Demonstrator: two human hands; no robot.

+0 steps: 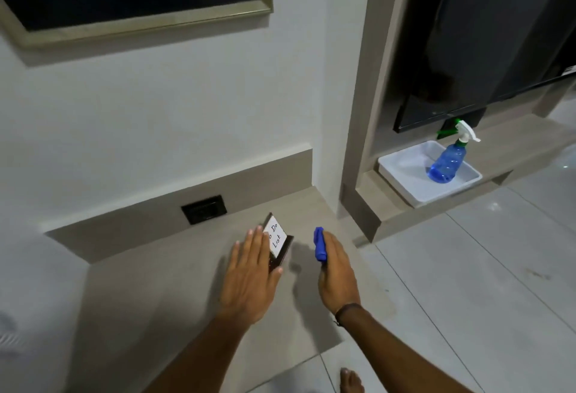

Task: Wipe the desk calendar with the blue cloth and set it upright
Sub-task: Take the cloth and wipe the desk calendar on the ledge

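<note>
The desk calendar (pixel 278 236) is a small dark stand with a white card reading "To Do List"; it rests on the beige desk top (pixel 174 280) near the wall. My left hand (pixel 252 274) covers its left side with fingers stretched flat and the thumb at its lower edge. My right hand (pixel 338 271) hovers a little to the right of the calendar, closed around the bunched blue cloth (pixel 319 243), which sticks out past the fingers. The cloth and the calendar are apart.
A black wall socket (pixel 204 209) sits behind the calendar. To the right, a low shelf holds a white tray (pixel 405 171) with a blue spray bottle (pixel 447 160), under a dark TV (pixel 486 49). A framed picture (pixel 124 3) hangs above. Tiled floor and a bare foot (pixel 351 380) are below right.
</note>
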